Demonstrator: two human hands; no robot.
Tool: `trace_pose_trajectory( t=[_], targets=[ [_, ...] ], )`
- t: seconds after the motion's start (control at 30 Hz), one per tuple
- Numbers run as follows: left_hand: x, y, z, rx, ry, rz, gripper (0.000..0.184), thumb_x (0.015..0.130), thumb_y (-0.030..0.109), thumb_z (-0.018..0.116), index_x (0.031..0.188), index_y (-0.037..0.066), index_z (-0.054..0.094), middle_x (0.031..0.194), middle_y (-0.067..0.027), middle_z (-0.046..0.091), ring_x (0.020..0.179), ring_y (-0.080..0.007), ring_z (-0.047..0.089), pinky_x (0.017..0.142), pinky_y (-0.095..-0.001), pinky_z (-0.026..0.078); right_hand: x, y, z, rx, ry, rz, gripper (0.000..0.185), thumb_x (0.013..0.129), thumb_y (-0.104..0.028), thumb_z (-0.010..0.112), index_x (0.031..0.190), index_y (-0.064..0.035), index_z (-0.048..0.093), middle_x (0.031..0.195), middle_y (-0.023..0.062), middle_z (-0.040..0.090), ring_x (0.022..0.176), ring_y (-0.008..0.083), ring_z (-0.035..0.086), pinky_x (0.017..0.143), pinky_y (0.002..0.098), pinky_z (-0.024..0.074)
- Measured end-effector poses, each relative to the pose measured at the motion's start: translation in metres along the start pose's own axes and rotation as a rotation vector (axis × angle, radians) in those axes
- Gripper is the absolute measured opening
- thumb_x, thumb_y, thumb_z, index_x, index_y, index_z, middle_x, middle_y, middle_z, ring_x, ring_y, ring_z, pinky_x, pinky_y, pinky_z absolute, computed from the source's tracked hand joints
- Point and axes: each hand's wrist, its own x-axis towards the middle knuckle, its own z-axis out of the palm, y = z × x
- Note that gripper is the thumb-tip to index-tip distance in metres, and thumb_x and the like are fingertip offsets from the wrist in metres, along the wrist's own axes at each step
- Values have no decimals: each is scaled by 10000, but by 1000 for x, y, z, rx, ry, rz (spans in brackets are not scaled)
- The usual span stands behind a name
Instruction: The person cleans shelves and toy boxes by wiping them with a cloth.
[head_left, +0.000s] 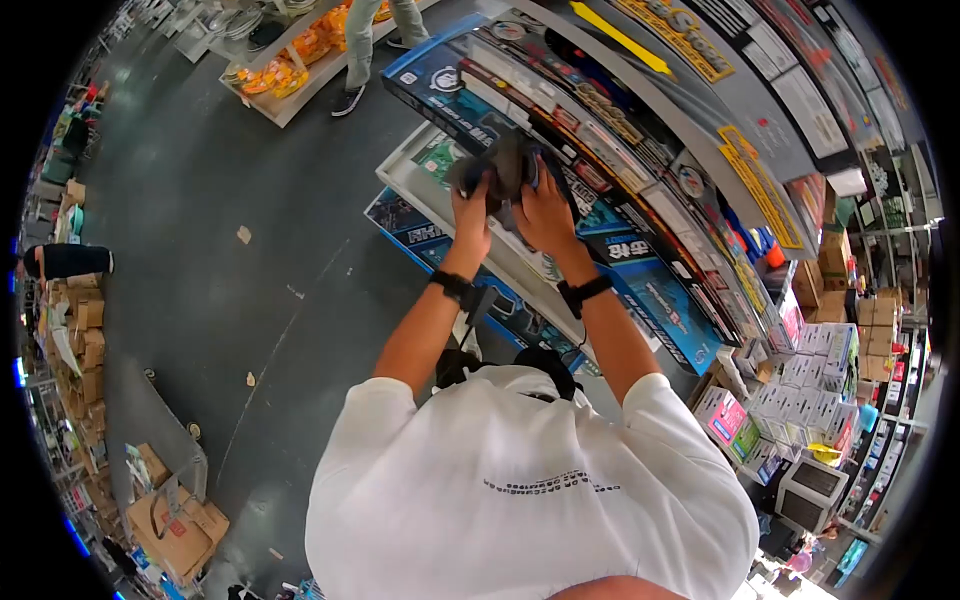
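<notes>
Where both hands [472,215] [545,213] curl, they hold something dark [508,166]

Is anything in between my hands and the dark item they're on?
Nothing visible: your left hand and right hand both touch the dark item, which is blurred. The blue boxes nearby aren't in between.
</notes>
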Motion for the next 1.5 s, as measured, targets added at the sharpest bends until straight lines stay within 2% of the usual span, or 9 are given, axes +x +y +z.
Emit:
trace_pose_trajectory(
  t=[0.27,0.5,0.77,0.93,1.0,1.13,1.27,1.37,1.5],
  targets=[
    [130,106,18,848,163,740,477,887,167,714,1270,6,481,1198,-202,624,1084,-379,615,882,-406,492,115,-43,30,111,-97,38,652,860,-211,655,1422,-5,398,1533,323,208,1416,478,250,1058,540,410],
    [132,93,1,1460,120,1236,466,825,123,680,1242,15,505,1199,-204,573,1109,-421,540,883,-494,463,88,-36,42,-141,61,-113,393,836,-197,673,1130,59,620,1543,256,261,1441,419,250,1132,509,331],
    [26,-34,13,1055,69,570,581,860,280,674,1290,-56,475,1201,-351,504,998,-469,571,838,-531,471,-80,-4,-2,-6,223,46,368,758,-135,665,1028,107,604,1554,270,247,1424,448,272,1130,513,308],
    [-70,-178,-16,1494,-420,543,740,860,79,597,1439,-176,213,696,-277,637,583,-421,639,490,-462,511,-184,19,-19,-23,216,262,589,762,-153,675,1258,120,512,1555,268,234,1428,462,242,1142,512,289],
    [-96,-203,-8,1464,-649,-4,620,1019,139,400,1508,-48,67,1002,-339,648,793,-378,702,564,-425,546,-220,33,-31,-52,295,349,702,755,-151,682,1365,89,430,1535,285,251,1425,474,239,1143,523,283],
    [-130,-180,31,1127,-765,-623,599,1037,181,351,1510,-35,53,969,-322,659,756,-349,710,576,-364,585,-268,48,-50,-112,334,594,774,773,-144,667,1461,30,358,1506,311,273,1374,505,290,1124,539,303],
    [-121,-173,36,1343,-842,-375,536,1054,344,259,1422,-46,282,879,-259,690,681,-276,720,596,-312,603,-275,49,-67,-62,238,582,881,775,-103,685,1529,-11,238,1435,339,350,1329,520,338,1123,545,282],
    [-102,-147,19,896,-806,-727,547,1045,422,247,1279,-7,493,920,-180,704,725,-237,716,643,-323,588,-245,27,-61,-153,220,524,832,794,-110,685,1517,-17,284,1400,328,392,1289,516,383,1105,553,301],
    [-61,-111,21,526,-281,-651,630,1010,589,290,1293,86,544,1197,-38,631,1074,-184,627,839,-352,527,-185,7,-42,-213,217,398,802,804,-161,689,1510,-42,326,1363,309,420,1254,501,410,1064,555,339]
  ],
)
